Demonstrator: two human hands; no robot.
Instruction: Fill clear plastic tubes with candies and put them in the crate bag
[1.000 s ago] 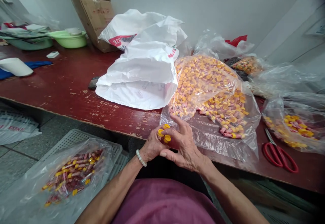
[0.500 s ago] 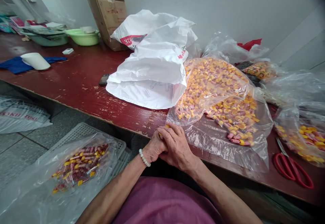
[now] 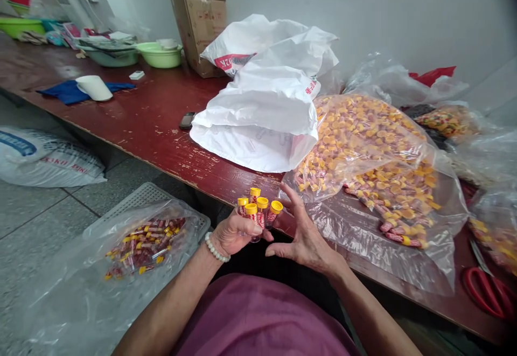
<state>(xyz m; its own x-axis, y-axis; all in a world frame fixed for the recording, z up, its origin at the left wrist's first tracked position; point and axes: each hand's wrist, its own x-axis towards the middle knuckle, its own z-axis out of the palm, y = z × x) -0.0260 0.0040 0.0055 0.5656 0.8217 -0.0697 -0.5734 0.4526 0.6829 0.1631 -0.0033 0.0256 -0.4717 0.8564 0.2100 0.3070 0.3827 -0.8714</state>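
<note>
Several small clear tubes with yellow caps and red-and-white labels [image 3: 261, 214] stand bunched in my left hand [image 3: 235, 233], caps upward. My left hand is closed round them and wears a beaded bracelet. My right hand [image 3: 307, 237] is open beside the bunch, thumb and fingers spread apart, with nothing in it. To the right on the red table lies a large clear plastic bag [image 3: 428, 262], holding a heap of similar yellow-capped tubes [image 3: 363, 135]. Low on the left, another clear bag [image 3: 64, 291] holds more such tubes [image 3: 145, 243].
On the red table [image 3: 157, 140] lie a white woven sack [image 3: 258, 124], a dark phone [image 3: 186, 120], a white cup [image 3: 95, 88] and a green basin [image 3: 161, 57]. A cardboard box [image 3: 205, 33] stands behind. Red-handled scissors [image 3: 487, 291] lie at right. A full sack [image 3: 52, 159] rests on the floor.
My hands were clasped together over the tubes; now they are apart. My right hand has opened and moved right, and the bunch in my left hand shows. The view has turned left.
</note>
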